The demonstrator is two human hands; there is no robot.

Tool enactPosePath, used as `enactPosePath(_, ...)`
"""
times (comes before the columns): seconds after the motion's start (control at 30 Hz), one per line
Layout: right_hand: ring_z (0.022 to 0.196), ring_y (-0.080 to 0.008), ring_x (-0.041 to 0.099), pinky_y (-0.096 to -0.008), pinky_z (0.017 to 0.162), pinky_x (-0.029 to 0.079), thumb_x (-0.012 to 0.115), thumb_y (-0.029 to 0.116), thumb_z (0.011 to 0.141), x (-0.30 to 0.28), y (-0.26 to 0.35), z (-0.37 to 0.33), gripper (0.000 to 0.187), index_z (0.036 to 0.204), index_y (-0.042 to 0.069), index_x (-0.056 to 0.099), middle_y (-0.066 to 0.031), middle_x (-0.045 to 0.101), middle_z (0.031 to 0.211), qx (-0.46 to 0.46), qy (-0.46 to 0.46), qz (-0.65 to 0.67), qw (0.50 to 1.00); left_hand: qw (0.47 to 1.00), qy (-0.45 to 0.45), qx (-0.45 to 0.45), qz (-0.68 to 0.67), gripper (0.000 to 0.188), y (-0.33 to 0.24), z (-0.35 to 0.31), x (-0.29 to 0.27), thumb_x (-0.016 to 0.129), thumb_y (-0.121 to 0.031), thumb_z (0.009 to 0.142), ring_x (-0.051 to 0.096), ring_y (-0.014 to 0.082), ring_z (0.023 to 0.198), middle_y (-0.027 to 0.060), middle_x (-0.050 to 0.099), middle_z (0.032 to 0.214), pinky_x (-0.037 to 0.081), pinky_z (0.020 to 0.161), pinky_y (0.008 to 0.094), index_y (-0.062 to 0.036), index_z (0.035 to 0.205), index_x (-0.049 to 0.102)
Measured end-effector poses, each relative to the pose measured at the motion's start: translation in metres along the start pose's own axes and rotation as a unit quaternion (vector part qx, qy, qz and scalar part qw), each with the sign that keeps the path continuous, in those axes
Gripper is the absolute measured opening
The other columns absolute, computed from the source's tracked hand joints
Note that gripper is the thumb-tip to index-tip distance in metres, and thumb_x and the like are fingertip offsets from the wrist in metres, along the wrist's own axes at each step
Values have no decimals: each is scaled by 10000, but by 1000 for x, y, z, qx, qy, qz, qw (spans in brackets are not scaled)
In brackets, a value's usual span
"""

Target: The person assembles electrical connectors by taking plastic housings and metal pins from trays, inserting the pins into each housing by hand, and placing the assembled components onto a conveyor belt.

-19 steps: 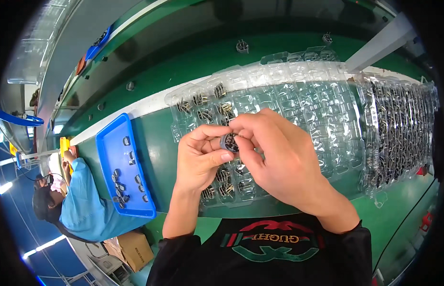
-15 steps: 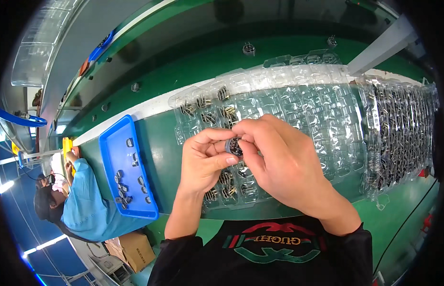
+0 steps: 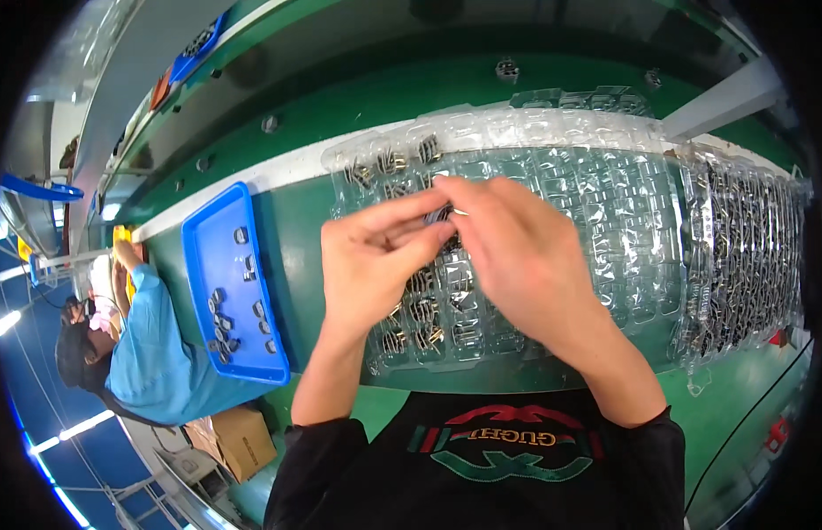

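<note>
Measured against the clear tray, my left hand and right hand have moved up toward its far edge. The round part at my fingertips, whose dark face showed before, is now mostly hidden. More of the seated parts near the tray's front edge have come into view. Beyond the tray, loose parts have travelled rightward on the green belt.

Two hands are counted near, with one blue tray on the desk and one cardboard box at left.
</note>
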State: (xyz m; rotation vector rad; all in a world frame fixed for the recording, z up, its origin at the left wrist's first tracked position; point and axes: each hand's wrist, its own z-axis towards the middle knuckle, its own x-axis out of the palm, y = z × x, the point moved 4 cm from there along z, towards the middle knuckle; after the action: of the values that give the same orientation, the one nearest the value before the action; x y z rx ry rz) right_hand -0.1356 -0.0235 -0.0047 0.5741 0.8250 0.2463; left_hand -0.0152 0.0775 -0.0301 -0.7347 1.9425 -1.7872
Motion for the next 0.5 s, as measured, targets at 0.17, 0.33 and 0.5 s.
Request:
enactPosePath(0.17, 817, -273, 598, -372, 677, 514, 746, 21, 716, -1, -13, -10, 306, 1005, 48, 648, -67, 575, 876, 65, 39, 118, 990, 991, 3, 33, 130, 242, -9, 38, -14, 664, 6, 854, 648, 64, 801, 84, 743, 911, 522, 742, 213, 26, 1086, 727)
enactPosePath(0.33, 869, -258, 526, -369, 759, 458, 769, 108, 682, 20, 3, -35, 164, 777, 67, 642, -55, 544, 890, -10, 210, -57, 976, 976, -59, 52, 201, 250, -9, 128, -32, 646, -29, 863, 673, 146, 862, 118, 719, 943, 538, 813, 252, 73, 1086, 699)
enactPosePath(0.5, 829, -251, 554, -370, 742, 468, 765, 81, 720, 22, -2, -45, 145, 790, 81, 639, -45, 569, 895, 3, 181, 33, 983, 944, -100, 82, 303, 216, 11, 210, -56, 711, -131, 767, 700, 221, 775, 94, 737, 840, 535, 740, 316, -64, 962, 775)
